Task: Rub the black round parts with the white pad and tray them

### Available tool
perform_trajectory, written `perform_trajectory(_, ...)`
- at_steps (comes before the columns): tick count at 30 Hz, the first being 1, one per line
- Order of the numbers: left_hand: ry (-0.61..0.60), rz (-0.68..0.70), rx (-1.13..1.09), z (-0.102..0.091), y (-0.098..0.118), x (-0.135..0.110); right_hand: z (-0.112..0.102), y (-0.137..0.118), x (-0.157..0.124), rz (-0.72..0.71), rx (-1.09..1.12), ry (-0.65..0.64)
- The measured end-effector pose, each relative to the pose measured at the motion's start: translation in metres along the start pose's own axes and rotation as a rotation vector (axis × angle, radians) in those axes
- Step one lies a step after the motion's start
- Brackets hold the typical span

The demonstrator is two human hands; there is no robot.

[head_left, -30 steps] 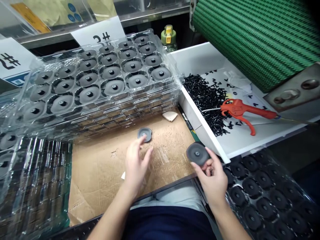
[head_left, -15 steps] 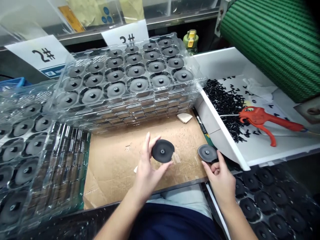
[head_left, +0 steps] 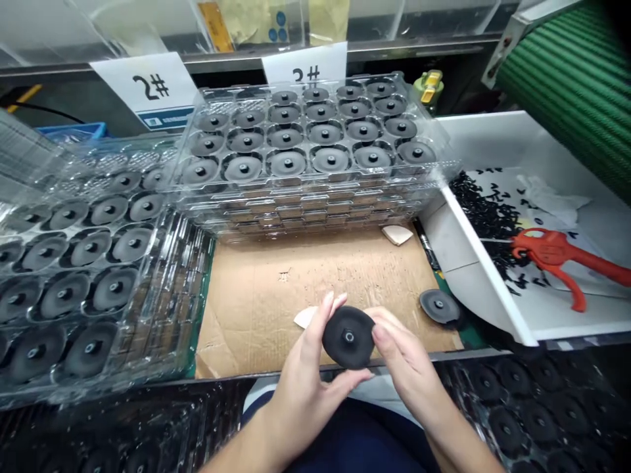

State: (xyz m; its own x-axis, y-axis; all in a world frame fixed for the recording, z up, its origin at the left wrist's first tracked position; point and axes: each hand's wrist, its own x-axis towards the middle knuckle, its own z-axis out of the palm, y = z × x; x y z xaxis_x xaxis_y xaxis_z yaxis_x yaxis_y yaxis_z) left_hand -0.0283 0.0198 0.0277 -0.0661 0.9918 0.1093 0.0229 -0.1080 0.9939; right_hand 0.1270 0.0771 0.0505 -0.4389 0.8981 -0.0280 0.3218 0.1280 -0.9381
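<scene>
A round black rubber disc [head_left: 340,348] with a small raised hub in its centre is held tilted above the front of the cardboard sheet [head_left: 251,289]. My left hand [head_left: 308,381] grips it by its left and lower edge, thumb below and fingers up the side. At its right edge, the thumb and fingers of my right hand [head_left: 401,351] close on the same disc. A second black disc [head_left: 440,306] lies by the right edge of the cardboard, apart from both hands. Behind my left fingers a pale wedge-shaped piece [head_left: 304,318] partly shows.
Stacked clear plastic trays [head_left: 315,190] filled with discs stand at the back, with another stack [head_left: 106,263] on the left. On the right, a white bin [head_left: 493,289] holds small black parts and a red air gun [head_left: 552,253]. A green ribbed roller [head_left: 566,85] overhangs it.
My right hand has let go of the disc on the right and moved left onto the one in my left hand. The view has swung left.
</scene>
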Motion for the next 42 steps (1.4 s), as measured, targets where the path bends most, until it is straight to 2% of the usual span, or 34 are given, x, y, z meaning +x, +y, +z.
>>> perform_trajectory(3,0.054,-0.170,-0.289,-0.014,-0.005,-0.012,0.015,-0.005,0.013,0.037,0.062,-0.093)
perform_trajectory(6,0.138,-0.419,-0.643,-0.028,-0.011,-0.020,0.027,-0.006,0.019,0.061,0.108,-0.161)
perform_trajectory(9,0.072,-0.629,-0.865,-0.037,-0.016,-0.021,0.037,-0.007,0.023,0.059,0.125,-0.269)
perform_trajectory(11,-0.012,-0.680,-0.994,-0.042,-0.019,-0.020,0.043,-0.007,0.026,0.055,0.098,-0.335)
perform_trajectory(15,-0.164,-0.635,-1.213,-0.051,-0.026,-0.020,0.053,-0.006,0.032,0.080,0.051,-0.409)
perform_trajectory(17,-0.170,-0.611,-1.246,-0.057,-0.030,-0.020,0.057,-0.007,0.036,0.097,0.045,-0.443)
perform_trajectory(20,-0.132,-0.610,-1.236,-0.064,-0.036,-0.022,0.065,-0.012,0.045,0.088,-0.015,-0.469)
perform_trajectory(23,-0.124,-0.625,-1.201,-0.069,-0.039,-0.020,0.077,-0.019,0.057,0.079,-0.068,-0.439)
perform_trajectory(27,-0.083,-0.643,-1.199,-0.075,-0.038,-0.016,0.088,-0.019,0.072,0.128,0.035,-0.481)
perform_trajectory(31,0.049,-0.646,-1.217,-0.079,-0.039,-0.014,0.076,0.000,0.073,0.268,0.212,-0.437)
perform_trajectory(34,0.102,-0.631,-1.242,-0.080,-0.040,-0.012,0.063,0.018,0.068,0.368,0.234,-0.297)
perform_trajectory(35,0.124,-0.629,-1.253,-0.079,-0.040,-0.012,0.061,0.023,0.066,0.366,0.178,-0.228)
perform_trajectory(37,0.183,-0.629,-1.276,-0.077,-0.041,-0.010,0.061,0.032,0.063,0.318,-0.070,-0.126)
perform_trajectory(40,0.304,-0.621,-1.309,-0.073,-0.040,-0.008,0.071,0.043,0.051,0.198,-0.531,-0.140)
perform_trajectory(42,0.374,-0.612,-1.310,-0.070,-0.038,-0.009,0.079,0.052,0.040,0.078,-0.668,-0.172)
